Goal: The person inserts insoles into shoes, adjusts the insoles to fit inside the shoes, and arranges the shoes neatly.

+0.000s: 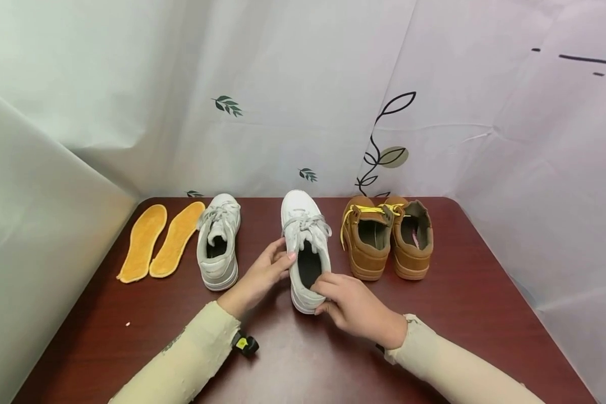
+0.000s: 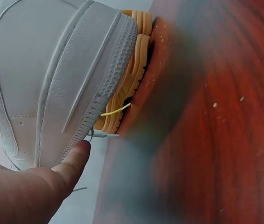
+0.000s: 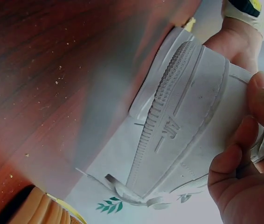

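A white sneaker [image 1: 296, 209] with grey laces points away from me at mid-table, its dark inside showing. My left hand [image 1: 262, 279] holds its left side, thumb by the collar; in the left wrist view one finger [image 2: 77, 157] lies along the sole edge. At the heel, my right hand [image 1: 356, 307] pinches the collar rim between thumb and curled fingers. The right wrist view shows this grip from the side, with the raised sidewall [image 3: 192, 112] of the sneaker close up. Part of the left hand is hidden behind the shoe.
Left of the held shoe stands a second white sneaker [image 1: 221, 270]. Two orange insoles, one outer [image 1: 143, 241] and one inner [image 1: 178, 241], lie farther left. Two brown shoes with yellow laces, a nearer one [image 1: 367, 259] and another [image 1: 412, 259], stand right. Patterned curtains [image 1: 293, 84] enclose the table [image 1: 480, 314].
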